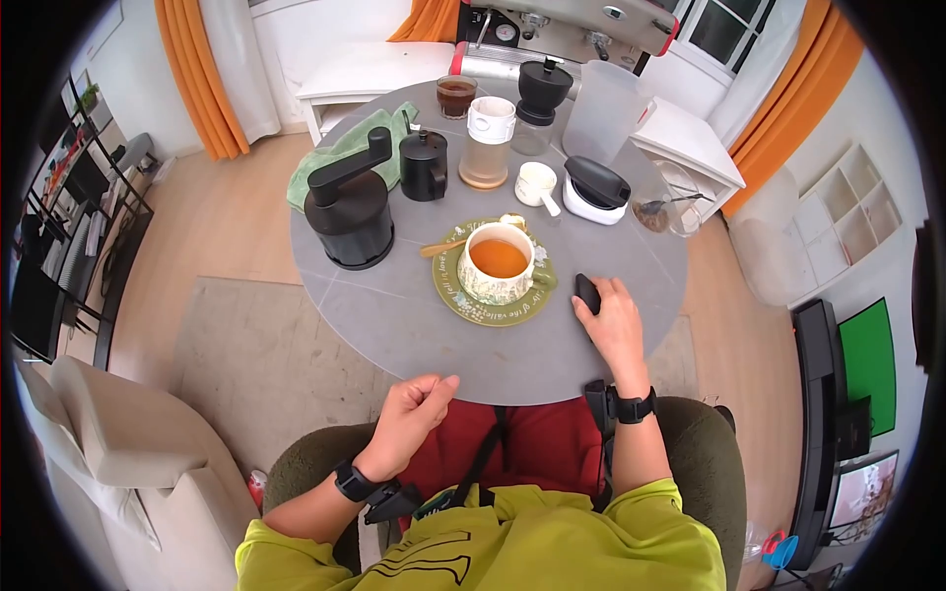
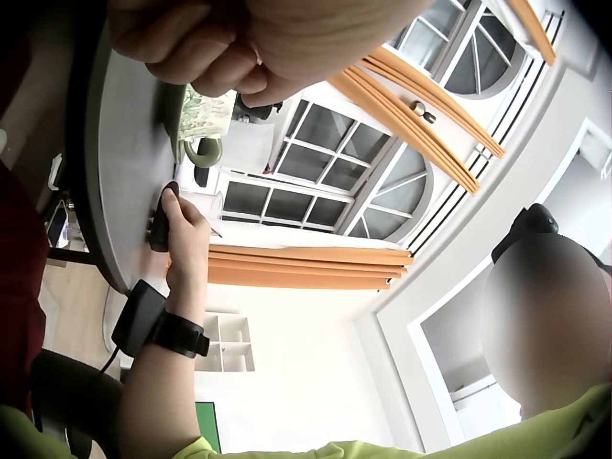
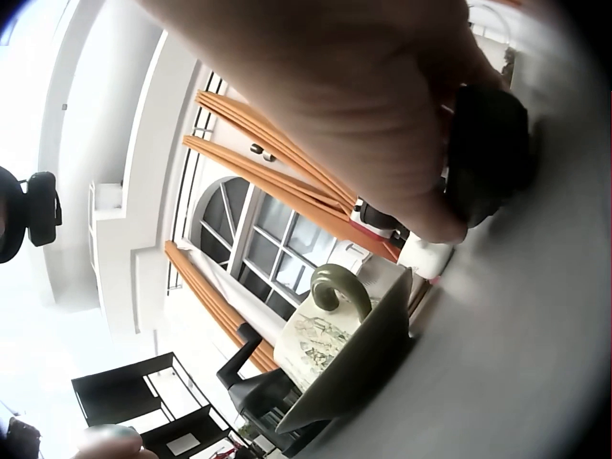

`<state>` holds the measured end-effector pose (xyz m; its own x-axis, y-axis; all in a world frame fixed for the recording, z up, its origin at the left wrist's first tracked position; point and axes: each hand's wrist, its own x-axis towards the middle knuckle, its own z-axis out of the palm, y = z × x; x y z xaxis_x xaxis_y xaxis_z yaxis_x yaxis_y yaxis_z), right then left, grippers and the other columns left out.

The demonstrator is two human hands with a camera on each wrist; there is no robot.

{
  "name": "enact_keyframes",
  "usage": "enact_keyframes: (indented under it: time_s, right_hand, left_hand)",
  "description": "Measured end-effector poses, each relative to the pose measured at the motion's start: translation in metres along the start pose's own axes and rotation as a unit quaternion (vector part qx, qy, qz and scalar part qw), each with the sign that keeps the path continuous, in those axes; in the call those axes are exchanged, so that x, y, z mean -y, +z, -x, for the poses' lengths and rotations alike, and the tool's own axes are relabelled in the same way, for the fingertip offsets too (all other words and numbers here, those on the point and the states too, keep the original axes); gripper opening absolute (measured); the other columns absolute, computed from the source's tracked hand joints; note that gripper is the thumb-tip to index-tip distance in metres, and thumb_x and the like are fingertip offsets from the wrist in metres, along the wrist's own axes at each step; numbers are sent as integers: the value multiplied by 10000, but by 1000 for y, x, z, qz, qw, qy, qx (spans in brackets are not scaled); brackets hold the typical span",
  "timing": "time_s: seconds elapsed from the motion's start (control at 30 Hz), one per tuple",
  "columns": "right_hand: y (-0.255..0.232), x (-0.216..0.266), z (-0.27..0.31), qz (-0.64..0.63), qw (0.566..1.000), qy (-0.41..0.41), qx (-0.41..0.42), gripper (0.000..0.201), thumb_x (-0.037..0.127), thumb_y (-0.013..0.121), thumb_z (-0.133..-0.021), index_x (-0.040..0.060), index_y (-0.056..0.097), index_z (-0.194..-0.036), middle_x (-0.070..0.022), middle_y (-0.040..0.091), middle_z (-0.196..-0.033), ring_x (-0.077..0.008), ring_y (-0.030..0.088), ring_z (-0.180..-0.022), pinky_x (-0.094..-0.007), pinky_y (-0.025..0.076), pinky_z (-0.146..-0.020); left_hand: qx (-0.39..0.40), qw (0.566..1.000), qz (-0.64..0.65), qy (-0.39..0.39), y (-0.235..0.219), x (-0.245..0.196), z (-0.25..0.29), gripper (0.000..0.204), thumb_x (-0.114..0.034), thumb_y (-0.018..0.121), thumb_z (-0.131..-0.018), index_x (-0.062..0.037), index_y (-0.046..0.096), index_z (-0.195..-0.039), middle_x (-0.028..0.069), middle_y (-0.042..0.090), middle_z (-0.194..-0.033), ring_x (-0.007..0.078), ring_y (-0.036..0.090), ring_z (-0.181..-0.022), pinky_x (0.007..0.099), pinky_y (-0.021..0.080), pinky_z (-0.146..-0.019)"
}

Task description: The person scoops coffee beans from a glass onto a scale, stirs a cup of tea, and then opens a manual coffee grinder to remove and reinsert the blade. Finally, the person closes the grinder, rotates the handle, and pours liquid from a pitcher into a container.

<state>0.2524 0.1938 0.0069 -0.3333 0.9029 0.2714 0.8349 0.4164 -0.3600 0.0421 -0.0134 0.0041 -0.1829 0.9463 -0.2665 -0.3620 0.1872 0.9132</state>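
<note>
The right hand (image 1: 613,325) holds a small black object (image 1: 587,294) between thumb and fingers on the grey round table, right of the saucer; the right wrist view shows the black object (image 3: 486,153) close up, under the hand (image 3: 382,105). The left hand (image 1: 412,419), its fingers curled and nothing seen in it, is over the table's front edge. Between and beyond the hands, a patterned cup (image 1: 493,286) of amber liquid stands on a green saucer (image 1: 512,313), its handle to the right. A small wooden spoon (image 1: 441,248) lies at the saucer's left rim.
Behind the cup stand a black hand grinder (image 1: 350,222), a black pitcher (image 1: 424,167), a glass jar with a white top (image 1: 485,158), a small white cup (image 1: 536,183) and a white scale (image 1: 593,205) bearing a black item. A green cloth (image 1: 335,163) lies at the left; an espresso machine (image 1: 562,64) stands behind.
</note>
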Motion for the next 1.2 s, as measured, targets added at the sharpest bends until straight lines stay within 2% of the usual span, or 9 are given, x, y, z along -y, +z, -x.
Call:
enact_keyframes:
  time_s: [0.23,0.43,0.5,0.63,0.73,0.83,0.97,1.13,1.2]
  right_hand:
    - [12,-15,2,-66,997,-39,-34,381,235,688,-818,0,612,-1108,-168,583,-941,-356,603,-823,-420,491,-724]
    - [4,-38,8,-235,964,20,-124,291,127,660,-859,17,600,-1122,-75,528,-768,-169,499,-653,-293,434,-593]
    - [3,-46,12,-257,958,42,-120,260,124,632,-882,24,606,-1120,-43,516,-743,-132,478,-643,-269,411,-582]
    - [4,-57,17,-312,941,71,-113,196,136,565,-936,33,610,-1097,9,462,-650,-71,425,-602,-232,342,-541]
    - [6,-60,18,-345,927,84,-120,177,125,563,-936,27,607,-1077,5,457,-627,-72,416,-573,-231,341,-526]
    - [6,-61,18,-357,922,78,-129,160,109,567,-931,19,605,-1058,-1,457,-615,-77,413,-548,-233,346,-512]
    - [5,-64,20,-355,924,63,-125,152,92,570,-925,13,605,-1050,-4,465,-617,-72,408,-542,-237,343,-498]
    - [6,-66,20,-353,926,52,-120,130,66,571,-915,10,611,-1026,-22,482,-621,-94,415,-535,-246,348,-491]
    - [6,-66,20,-355,926,48,-123,128,59,571,-912,9,611,-1024,-27,486,-623,-101,419,-535,-249,353,-493]
  left_hand:
    - [-23,999,-27,27,-1,-9,-1,394,-205,542,-975,-93,392,-628,-89,323,-571,11,248,-537,224,207,-473]
    - [-20,980,-165,112,4,-52,5,192,-154,577,-951,-34,547,-805,-47,483,-641,16,410,-578,191,345,-523]
    - [-52,940,-288,178,7,-78,-4,127,-109,635,-900,-19,601,-983,-21,567,-733,41,499,-653,205,420,-600]
    - [-49,839,-420,343,31,-151,-47,416,-30,680,-797,-45,551,-1192,27,598,-906,86,542,-807,244,458,-705]
    - [-55,732,-526,430,43,-196,-102,590,-14,670,-751,-87,469,-1301,85,592,-1092,230,573,-947,351,452,-870]
    - [-9,667,-615,420,37,-221,-171,759,24,664,-712,-91,357,-1397,119,519,-1293,255,525,-1150,376,415,-1004]
    - [55,666,-649,365,32,-233,-253,827,71,614,-675,-99,306,-1423,131,460,-1362,266,515,-1166,383,397,-1037]
    - [63,684,-715,129,54,-233,-287,902,105,553,-618,-124,271,-1444,136,422,-1412,257,451,-1268,336,457,-982]
    - [53,682,-722,104,52,-231,-297,916,114,548,-613,-143,269,-1447,123,428,-1413,260,433,-1285,326,491,-930]
